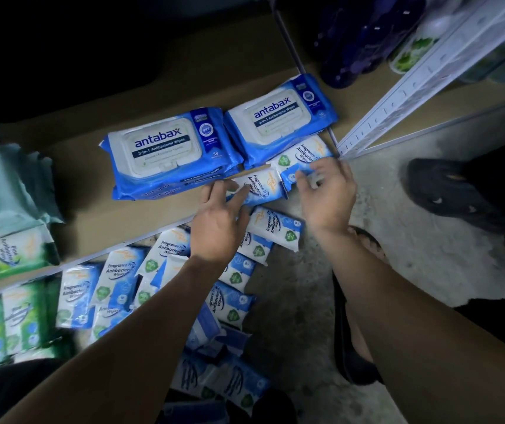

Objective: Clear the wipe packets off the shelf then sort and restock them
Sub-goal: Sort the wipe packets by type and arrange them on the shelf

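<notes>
My left hand (217, 223) pinches the left end of a small blue-and-white fragrance-free wipe packet (263, 183), thumb on top, at the front edge of the brown shelf board (92, 215). My right hand (327, 194) hovers with loosely curled fingers at that packet's right end, over a second small packet (301, 153) lying by the shelf's corner post. Behind them lie two stacks of large blue antabax packs (165, 151) (278, 117). Several more small blue packets (141, 280) lie in a heap on the floor below the shelf edge.
Green pine wipe packets (6, 249) lie at the left on the shelf and on the floor. A white metal upright (398, 96) stands at the right, with dark bottles (355, 41) behind it. A dark shoe (447, 191) and my sandalled foot (364, 243) rest on the concrete floor.
</notes>
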Action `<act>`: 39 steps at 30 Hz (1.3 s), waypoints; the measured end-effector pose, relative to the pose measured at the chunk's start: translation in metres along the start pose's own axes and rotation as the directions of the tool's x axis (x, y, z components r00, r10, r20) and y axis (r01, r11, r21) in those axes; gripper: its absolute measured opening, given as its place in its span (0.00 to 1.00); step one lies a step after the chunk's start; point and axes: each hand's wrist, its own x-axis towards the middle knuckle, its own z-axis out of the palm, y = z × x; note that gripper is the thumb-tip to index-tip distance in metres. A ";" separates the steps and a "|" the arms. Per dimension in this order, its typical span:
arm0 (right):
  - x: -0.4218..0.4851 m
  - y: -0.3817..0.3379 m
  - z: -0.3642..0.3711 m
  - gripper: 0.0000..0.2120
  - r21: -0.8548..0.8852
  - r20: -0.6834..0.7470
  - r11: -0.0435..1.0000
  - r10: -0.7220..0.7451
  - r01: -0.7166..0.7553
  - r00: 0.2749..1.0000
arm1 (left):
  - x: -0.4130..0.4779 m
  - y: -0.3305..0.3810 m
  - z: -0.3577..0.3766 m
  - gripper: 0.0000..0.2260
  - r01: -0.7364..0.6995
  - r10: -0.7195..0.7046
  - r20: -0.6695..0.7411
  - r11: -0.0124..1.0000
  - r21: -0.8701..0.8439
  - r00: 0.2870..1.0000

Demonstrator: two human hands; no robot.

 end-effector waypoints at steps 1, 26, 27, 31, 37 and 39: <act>-0.003 0.005 -0.001 0.11 -0.050 0.063 0.990 -0.129 0.132 0.990 | 0.001 0.000 0.001 0.15 0.001 -0.001 -0.008 1.000 0.003 1.000; -0.027 0.001 -0.028 0.11 -0.214 0.269 0.967 -0.081 0.141 0.960 | 0.012 0.015 0.013 0.12 0.000 -0.002 -0.053 0.999 -0.037 0.999; -0.032 0.000 -0.027 0.11 -0.198 0.291 0.970 -0.076 0.137 0.954 | 0.008 0.013 0.010 0.13 -0.007 0.005 -0.041 0.999 -0.039 0.999; -0.039 -0.003 -0.018 0.17 -0.184 0.486 0.945 -0.152 0.271 0.860 | -0.010 0.000 -0.002 0.14 -0.018 0.017 -0.008 0.999 -0.048 1.000; -0.040 -0.008 -0.024 0.28 -0.259 0.629 0.931 -0.039 0.257 0.776 | -0.014 -0.010 -0.009 0.20 -0.070 0.085 0.129 0.991 -0.115 0.988; -0.043 -0.006 -0.026 0.26 -0.254 0.616 0.949 0.008 0.189 0.788 | -0.016 -0.012 -0.016 0.22 -0.086 0.102 0.145 0.990 -0.108 0.984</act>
